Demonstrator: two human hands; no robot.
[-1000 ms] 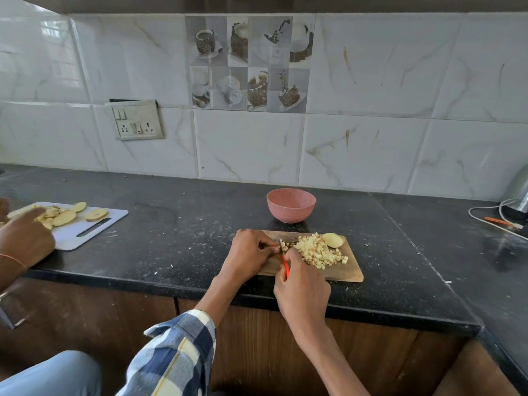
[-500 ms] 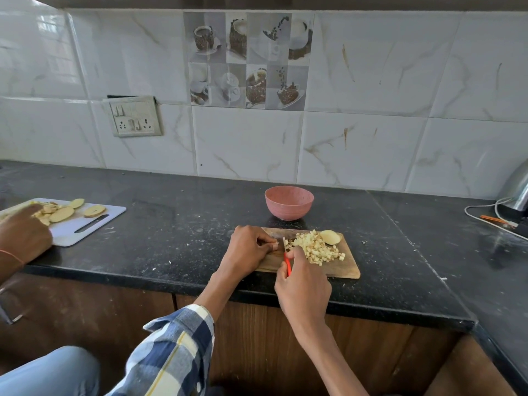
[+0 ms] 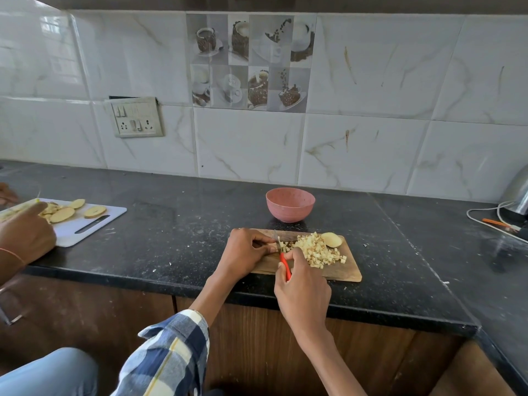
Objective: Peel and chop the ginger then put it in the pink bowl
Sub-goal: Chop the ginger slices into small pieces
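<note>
A wooden cutting board point(image 3: 340, 271) lies near the counter's front edge. On it sits a heap of chopped ginger point(image 3: 315, 250) and, at its far right, a peeled ginger piece point(image 3: 332, 240). My right hand point(image 3: 303, 290) grips a red-handled knife point(image 3: 285, 268) whose blade points away, down on the board. My left hand point(image 3: 245, 252) has curled fingers pinching a small ginger bit against the blade; the bit is mostly hidden. The pink bowl point(image 3: 290, 204) stands upright just behind the board, and it looks empty.
To the left, a white cutting board point(image 3: 88, 227) holds potato-like slices, and another person's hand point(image 3: 24, 235) works there. A kettle point(image 3: 518, 192) with white cable and an orange item sits at far right. A wall socket plate point(image 3: 137, 117) is behind.
My hands stay at the same spot on the board, the knife working the small bit. The other person's hand has shifted on the white board. The camera moved slightly.
</note>
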